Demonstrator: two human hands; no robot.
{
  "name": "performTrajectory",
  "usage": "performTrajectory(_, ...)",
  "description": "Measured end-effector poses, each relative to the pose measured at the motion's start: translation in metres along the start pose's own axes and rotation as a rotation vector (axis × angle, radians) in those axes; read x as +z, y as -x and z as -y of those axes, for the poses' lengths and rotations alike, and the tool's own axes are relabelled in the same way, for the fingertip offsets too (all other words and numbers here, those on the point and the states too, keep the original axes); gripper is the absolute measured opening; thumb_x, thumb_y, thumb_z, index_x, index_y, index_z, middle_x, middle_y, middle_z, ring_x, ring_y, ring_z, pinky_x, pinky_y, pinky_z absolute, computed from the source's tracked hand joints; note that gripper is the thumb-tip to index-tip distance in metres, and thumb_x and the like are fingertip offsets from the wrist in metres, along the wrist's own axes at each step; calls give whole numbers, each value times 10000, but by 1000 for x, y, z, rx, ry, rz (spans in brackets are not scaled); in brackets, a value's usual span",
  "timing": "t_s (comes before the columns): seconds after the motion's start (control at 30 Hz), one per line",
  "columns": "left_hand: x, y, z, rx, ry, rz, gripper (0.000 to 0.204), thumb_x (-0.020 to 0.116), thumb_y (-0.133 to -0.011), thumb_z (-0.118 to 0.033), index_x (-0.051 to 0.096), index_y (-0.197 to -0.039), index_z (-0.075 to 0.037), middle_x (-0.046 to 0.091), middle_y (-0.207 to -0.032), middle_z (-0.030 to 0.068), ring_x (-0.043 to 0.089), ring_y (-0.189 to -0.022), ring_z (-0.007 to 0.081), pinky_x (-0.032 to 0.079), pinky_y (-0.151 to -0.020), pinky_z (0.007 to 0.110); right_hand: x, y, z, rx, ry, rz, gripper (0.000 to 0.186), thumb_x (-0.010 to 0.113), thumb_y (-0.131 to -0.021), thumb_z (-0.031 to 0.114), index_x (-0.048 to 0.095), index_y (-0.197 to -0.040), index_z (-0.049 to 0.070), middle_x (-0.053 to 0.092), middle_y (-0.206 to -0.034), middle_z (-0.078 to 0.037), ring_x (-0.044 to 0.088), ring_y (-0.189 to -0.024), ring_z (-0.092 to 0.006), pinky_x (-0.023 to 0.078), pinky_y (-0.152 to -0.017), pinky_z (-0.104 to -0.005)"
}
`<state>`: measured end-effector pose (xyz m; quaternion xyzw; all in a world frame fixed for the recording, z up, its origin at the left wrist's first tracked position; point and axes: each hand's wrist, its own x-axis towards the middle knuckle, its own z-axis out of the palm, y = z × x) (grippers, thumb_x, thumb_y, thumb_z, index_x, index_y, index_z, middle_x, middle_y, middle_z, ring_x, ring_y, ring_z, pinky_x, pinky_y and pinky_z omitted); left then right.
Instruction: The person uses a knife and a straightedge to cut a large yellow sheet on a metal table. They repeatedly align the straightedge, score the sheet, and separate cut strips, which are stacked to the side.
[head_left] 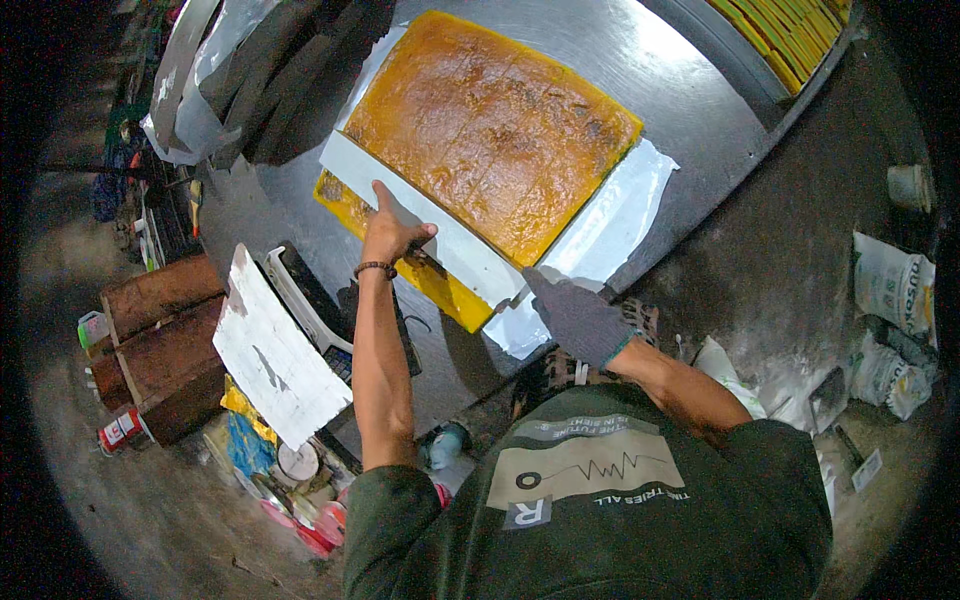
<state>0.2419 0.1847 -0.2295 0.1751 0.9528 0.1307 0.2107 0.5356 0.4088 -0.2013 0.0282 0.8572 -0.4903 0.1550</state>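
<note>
A large slab (490, 130) with a glossy orange-brown top and yellow sides lies on a white sheet (610, 230). Across its near left part rests a straight white strip (450, 237), with a narrow yellow margin of slab (450, 295) showing beyond it. My left hand (388, 232), bare with a beaded bracelet, presses flat on the strip, index finger stretched and thumb apart. My right hand (582, 318) wears a grey glove and is closed at the strip's near end, by the slab's corner. A small dark thing shows at its fingertips; its kind is unclear.
The slab's metal table (680, 90) has a tray of yellow strips (785, 40) at the far right. A scale (310, 300) and a white board (280, 345) stand at left. White sacks (893, 290) lie right; brown boxes (165, 340) lie left.
</note>
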Motion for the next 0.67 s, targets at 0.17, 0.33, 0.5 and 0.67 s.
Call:
performTrajectory(0.17, 0, -2, 1, 16, -2, -6, 1431, 972, -641, -335, -26, -1577, 86, 657, -1122, 368, 696, -1023, 414, 571, -889, 436, -10, 42, 3, 16, 118, -38, 536, 514, -1023, 182, 388, -1511, 2, 650, -1065, -298, 662, -894, -427, 521, -739, -533)
performTrajectory(0.33, -11, 1, -8, -110, 86, 118, 1392, 961, -668, -339, 3, -1593, 69, 605, -1299, 373, 630, -1212, 428, 530, -1005, 425, -9, 20, -1, -46, -8, 14, 545, 502, -1014, 159, 371, -1507, -33, 646, -1049, -297, 649, -938, -438, 511, -818, -526)
performTrajectory(0.5, -6, 3, -12, -65, -15, 19, 1417, 974, -646, -320, -8, -1590, 69, 645, -1186, 359, 676, -1086, 414, 552, -947, 421, -26, 64, 1, 139, 48, 188, 523, 495, -1020, 158, 393, -1495, -34, 640, -1147, -294, 646, -1032, -424, 508, -869, -520)
performTrajectory(0.67, -1, -1, -3, -55, 56, 33, 1401, 975, -655, -327, 9, -1593, 62, 617, -1235, 368, 678, -1079, 414, 561, -929, 426, 7, 14, -25, 107, 29, 79, 543, 509, -1036, 247, 402, -1505, -7, 551, -1395, -313, 575, -1293, -368, 434, -1108, -445)
